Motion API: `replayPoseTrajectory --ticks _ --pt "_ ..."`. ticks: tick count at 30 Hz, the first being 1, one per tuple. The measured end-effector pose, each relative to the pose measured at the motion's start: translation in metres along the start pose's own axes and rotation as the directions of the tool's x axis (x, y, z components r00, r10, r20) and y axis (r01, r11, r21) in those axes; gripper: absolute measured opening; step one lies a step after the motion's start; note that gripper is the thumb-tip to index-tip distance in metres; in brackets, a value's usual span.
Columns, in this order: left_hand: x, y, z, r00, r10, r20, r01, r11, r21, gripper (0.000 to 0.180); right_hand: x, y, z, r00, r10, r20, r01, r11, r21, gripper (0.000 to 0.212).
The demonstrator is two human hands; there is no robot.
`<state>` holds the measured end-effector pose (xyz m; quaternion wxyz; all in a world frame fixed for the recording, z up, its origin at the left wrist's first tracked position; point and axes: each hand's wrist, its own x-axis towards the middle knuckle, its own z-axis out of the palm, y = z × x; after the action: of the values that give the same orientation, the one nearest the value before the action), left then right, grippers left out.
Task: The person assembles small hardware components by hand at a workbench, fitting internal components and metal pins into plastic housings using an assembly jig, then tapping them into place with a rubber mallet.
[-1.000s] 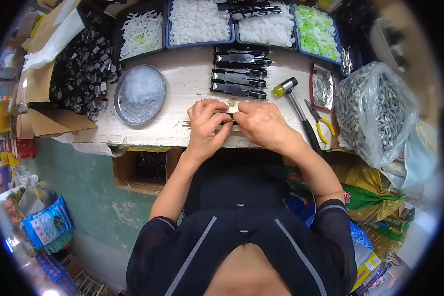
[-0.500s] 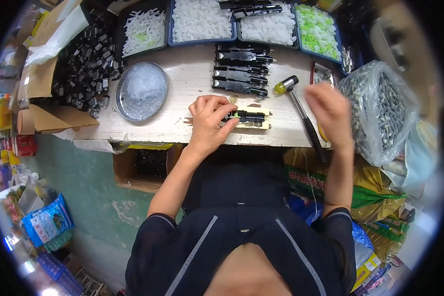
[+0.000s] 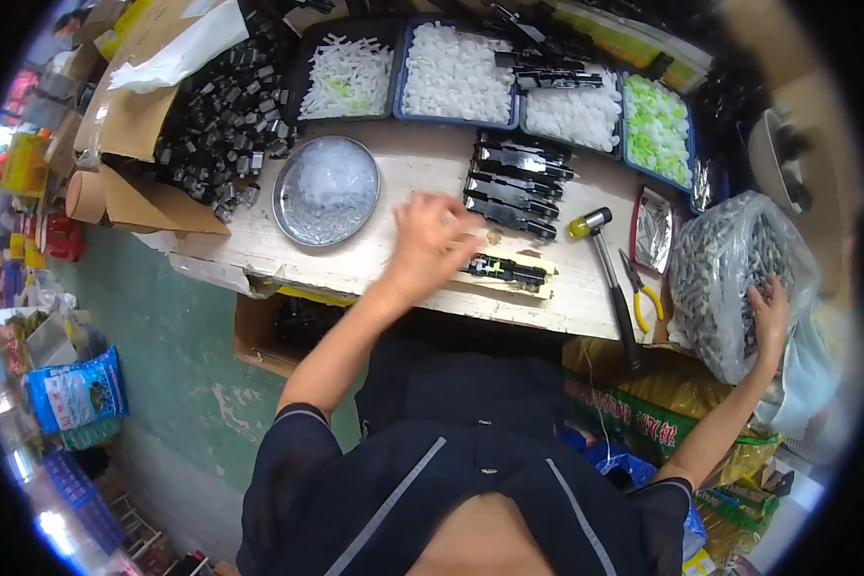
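Note:
My left hand [image 3: 430,245], smeared by motion, hovers at the left end of a narrow black part with a bit of green [image 3: 509,272]. That part lies in a cream-coloured block fixture [image 3: 547,288] at the table's front edge. Whether the left fingers hold anything is hidden by the blur. Over on the right, my right hand [image 3: 770,315] reaches to the mouth of a clear plastic bag [image 3: 715,331] full of small grey pieces [image 3: 715,269]. Its fingers are spread against the pieces, and nothing shows in its grip.
Several black assemblies [image 3: 514,192] lie in a row behind the fixture. A hammer [image 3: 610,278], yellow-handled pliers [image 3: 647,300] and a small foil-lined tray [image 3: 653,230] lie to the right. Left stands a round metal dish [image 3: 283,206]; bins of white pieces [image 3: 456,72] and green pieces [image 3: 655,130] line the back.
My right hand has gone from above the pliers to the bag at the right. My left hand has lifted off the black part. The whole view has shifted and tilted.

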<state>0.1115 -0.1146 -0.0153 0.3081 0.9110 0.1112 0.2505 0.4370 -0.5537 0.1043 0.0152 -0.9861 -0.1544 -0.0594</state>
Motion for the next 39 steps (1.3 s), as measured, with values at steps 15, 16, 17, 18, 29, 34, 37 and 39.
replayPoseTrajectory --ticks 15,16,17,18,29,34,37,39 --pt "0.140 -0.128 -0.089 0.815 -0.575 -0.068 0.509 0.655 0.558 0.032 0.016 -0.014 -0.012 0.974 0.086 0.208 -0.132 0.967 0.217 0.031" --pt "0.139 -0.130 -0.090 0.832 -0.553 -0.050 0.495 0.698 0.518 0.031 0.019 -0.003 -0.007 0.975 0.086 0.207 -0.132 0.967 0.218 0.031" --pt "0.138 -0.134 -0.092 0.848 -0.529 -0.035 0.480 0.738 0.474 0.029 0.025 0.016 0.001 0.975 0.055 0.213 -0.114 0.954 0.278 0.027" --pt "0.134 -0.146 -0.093 0.847 -0.531 -0.040 0.483 0.735 0.475 0.029 0.027 0.020 0.004 0.975 0.018 0.221 -0.094 0.936 0.340 0.024" --pt "0.122 -0.138 -0.123 0.789 -0.559 -0.257 0.182 0.611 -0.770 0.011 0.014 -0.009 -0.005 0.997 0.017 0.080 -0.015 0.999 -0.028 0.019" --pt "0.072 -0.092 -0.137 0.810 -0.534 -0.244 0.140 0.580 -0.803 0.015 0.008 -0.014 -0.001 0.999 -0.035 -0.028 0.025 0.955 -0.296 0.022" --pt "0.029 -0.076 -0.134 0.814 -0.543 -0.208 0.335 0.730 -0.596 0.014 0.009 -0.010 0.003 0.999 -0.023 -0.046 0.003 0.922 -0.386 0.027" --pt "0.001 -0.070 -0.129 0.807 -0.548 -0.219 0.406 0.785 -0.468 0.014 0.010 -0.010 0.003 0.999 -0.037 -0.028 0.023 0.919 -0.394 0.027"
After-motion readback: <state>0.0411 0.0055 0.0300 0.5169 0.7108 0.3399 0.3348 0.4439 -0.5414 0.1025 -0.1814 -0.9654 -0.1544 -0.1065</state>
